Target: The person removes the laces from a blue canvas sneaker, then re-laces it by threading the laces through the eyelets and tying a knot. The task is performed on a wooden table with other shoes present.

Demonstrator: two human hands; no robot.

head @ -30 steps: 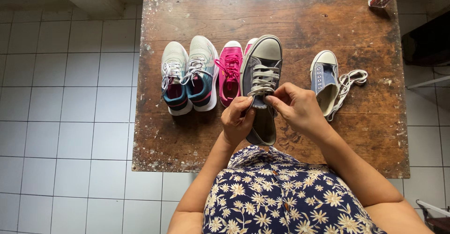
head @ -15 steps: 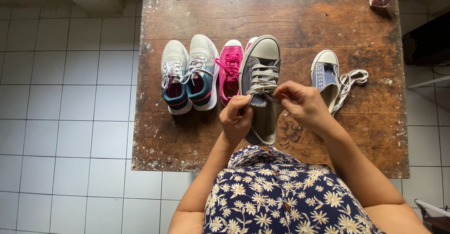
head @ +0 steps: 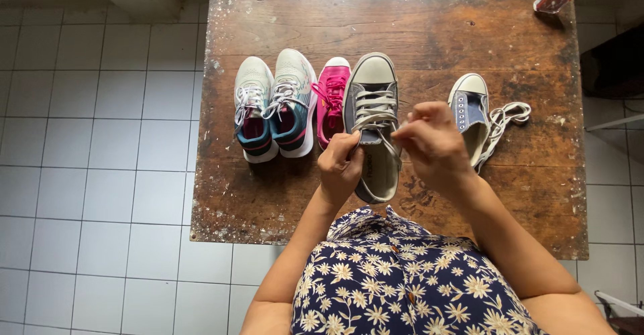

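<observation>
We are lacing the grey sneaker (head: pixel 373 124) at mid-tabletop (head: pixel 268 201): upper rows threaded, lowest eyelets left. Our left hand (head: pixel 341 167) and right hand (head: pixel 435 144) pinch its lace (head: pixel 386 136) ends, fingers together.

five shoes on one table (head: pixel 429 33)

there were two grey-teal running shoes (head: pixel 275 103), one pink shoe (head: pixel 332 93), two grey canvas sneakers (head: pixel 372 80), one loose lace (head: pixel 504 119), one small box (head: pixel 553 0).

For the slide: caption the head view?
Both hands lacing a grey sneaker on a worn wooden table.
</observation>
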